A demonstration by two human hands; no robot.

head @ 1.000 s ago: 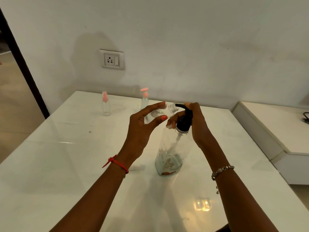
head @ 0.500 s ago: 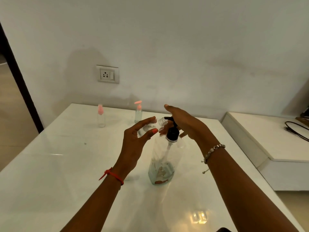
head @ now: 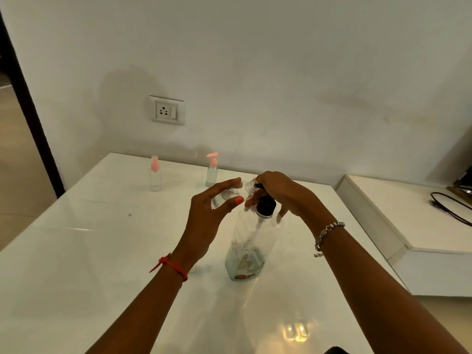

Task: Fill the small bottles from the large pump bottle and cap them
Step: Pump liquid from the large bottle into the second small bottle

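A white wall (head: 281,72) stands far behind both hands, and a glossy white table (head: 76,264) lies under them. To the right of the right hand there is a low white ledge (head: 408,226), and a black cable (head: 452,208) lies on it. The large pump bottle (head: 251,246) stands upright on the table, between the two wrists and just under the right hand; it is clear and has only a little liquid at the bottom. The left hand (head: 207,226) is raised just to the left of the pump and holds the small open bottle (head: 229,195) between the thumb and the almost straight fingers. This bottle is tilted, with its bare neck pointing to the right hand, close to the spout. The right hand (head: 286,195) is arched over the black pump head (head: 265,206), and its fingers curl down around it. Well beyond the left hand, near the wall, two capped small bottles (head: 155,176) (head: 212,172) with pink tops stand upright and apart. A wall socket (head: 167,110) is above them. The right wrist carries a silver bracelet (head: 328,232), the left wrist a red thread (head: 173,267).
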